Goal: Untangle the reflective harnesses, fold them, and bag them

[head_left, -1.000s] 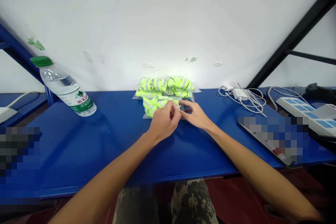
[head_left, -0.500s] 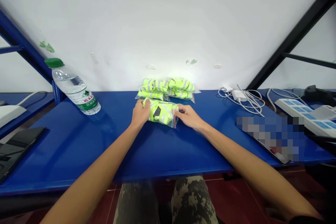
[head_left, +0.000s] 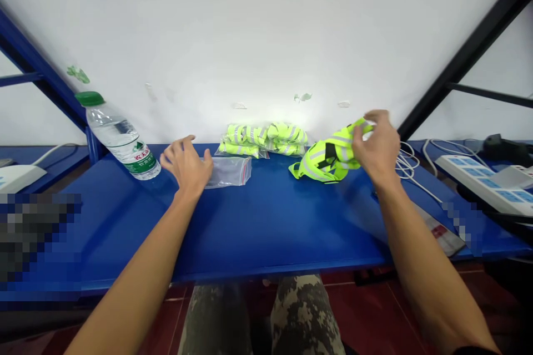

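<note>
Neon-yellow reflective vest (head_left: 322, 158) is hanging bunched from the right hand (head_left: 377, 147), its lower edge resting on the blue metal workbench (head_left: 266, 233), across which both bare forearms are reaching forward and well apart. Behind the workbench, a white wall (head_left: 266, 39) is rising, with a black steel upright (head_left: 462, 50) slanting beyond the right hand. The right arm is angling forward, its wrist lifted off the workbench, and the fingers (head_left: 368, 117) are curled, pinching the vest's upper end against the thumb. The left hand (head_left: 187, 166) is open and holding nothing, its fingers spread and its palm turned down. It is hovering just beside a flat clear zip bag (head_left: 228, 172) on its right, though whether it is touching the bag cannot be told. Between the hands and farther forward, a pile of bagged folded vests (head_left: 262, 140) is sitting near the wall. Left of the left hand, a water bottle (head_left: 122, 141) with a green cap is lying on its side. Beyond the right hand, white cables (head_left: 406, 158) are trailing near a power strip (head_left: 478, 183).
</note>
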Tool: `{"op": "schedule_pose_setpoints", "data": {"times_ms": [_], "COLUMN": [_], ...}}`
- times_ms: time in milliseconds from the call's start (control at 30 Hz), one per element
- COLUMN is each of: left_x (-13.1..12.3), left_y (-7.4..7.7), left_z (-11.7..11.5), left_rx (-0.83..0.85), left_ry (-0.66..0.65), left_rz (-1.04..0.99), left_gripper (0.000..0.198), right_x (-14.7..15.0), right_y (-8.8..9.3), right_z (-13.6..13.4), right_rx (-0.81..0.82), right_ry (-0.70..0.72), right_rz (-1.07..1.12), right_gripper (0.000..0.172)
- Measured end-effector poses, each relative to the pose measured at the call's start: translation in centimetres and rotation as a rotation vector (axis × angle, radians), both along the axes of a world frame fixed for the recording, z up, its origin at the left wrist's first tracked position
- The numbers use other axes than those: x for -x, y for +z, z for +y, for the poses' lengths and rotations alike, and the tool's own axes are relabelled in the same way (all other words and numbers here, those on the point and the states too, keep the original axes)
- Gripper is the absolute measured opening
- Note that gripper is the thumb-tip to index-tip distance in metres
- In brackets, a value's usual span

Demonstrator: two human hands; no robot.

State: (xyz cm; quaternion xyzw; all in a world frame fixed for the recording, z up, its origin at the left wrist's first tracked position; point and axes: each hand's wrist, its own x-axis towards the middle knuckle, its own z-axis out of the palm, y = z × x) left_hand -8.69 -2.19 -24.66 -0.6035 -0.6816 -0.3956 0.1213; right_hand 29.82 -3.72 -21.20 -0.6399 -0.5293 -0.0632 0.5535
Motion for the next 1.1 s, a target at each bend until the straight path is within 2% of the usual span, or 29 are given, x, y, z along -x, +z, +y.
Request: {"op": "schedule_pose_setpoints", "data": {"times_ms": [67,100,133,167,200,233,333,400,467,533,633,700,833,967,1033,1067,1100], "left_x": [-1.9,-2.8,-3.8,-4.6,-5.2,-5.7,-6.3,-6.4,-6.3,-6.0,-5.4,-4.9,-3.6,-2.2,-3.0,-3.9,-5.2], "left_y": [0.0,-0.2,-0.6,-1.0,-1.6,-2.2,-3.5,-3.5,-3.0,-2.3,-2.0,-2.3,-2.6,-0.4,1.0,1.7,2.2], "left_z": [-0.2,-0.2,-0.4,-0.6,-0.8,-1.1,-1.8,-2.0,-2.0,-2.0,-2.5,-3.2,-4.0,-3.3,-2.8,-2.7,-2.6], "left_rx": [-0.055,-0.036,0.034,0.135,0.238,0.321,0.426,0.47,0.53,0.501,0.372,0.448,0.768,0.926,0.887,0.805,0.671], "left_ry": [-0.152,-0.239,-0.325,-0.387,-0.422,-0.441,-0.459,-0.471,-0.527,-0.615,-0.62,-0.567,-0.591,-0.715,-0.771,-0.795,-0.804], "left_rz": [0.063,0.085,0.127,0.187,0.251,0.306,0.337,0.238,0.084,-0.003,0.187,0.343,0.396,0.394,0.296,0.195,0.023], "left_gripper": [0.042,0.037,0.033,0.032,0.032,0.035,0.044,0.044,0.041,0.04,0.046,0.057,0.068,0.084,0.087,0.08,0.061], "right_x": [0.6,1.0,1.6,2.1,2.6,3.0,3.7,3.9,3.9,4.0,4.4,4.8,5.9,6.8,7.3,7.6,7.9], "right_y": [0.7,0.8,0.9,0.7,0.4,0.0,-1.2,-1.3,-0.5,0.8,2.4,2.7,1.9,1.7,1.9,2.1,2.2], "right_z": [1.0,2.0,3.3,4.8,6.3,7.7,10.5,11.0,10.7,9.5,6.8,4.7,1.7,0.8,0.6,0.5,0.4], "right_rx": [0.219,0.33,0.396,0.448,0.505,0.537,0.602,0.58,0.508,0.407,0.256,0.247,0.393,0.478,0.497,0.504,0.512], "right_ry": [0.006,0.074,0.184,0.249,0.242,0.222,0.2,0.23,0.288,0.415,0.736,0.86,0.861,0.89,0.91,0.925,0.942], "right_rz": [-0.308,-0.333,-0.282,-0.132,0.062,0.129,0.306,0.419,0.513,0.622,0.838,0.921,0.948,0.876,0.822,0.797,0.769], "right_gripper": [0.031,0.03,0.026,0.018,0.01,0.007,0.021,0.021,0.016,0.013,0.019,0.026,0.032,0.034,0.033,0.032,0.03]}}
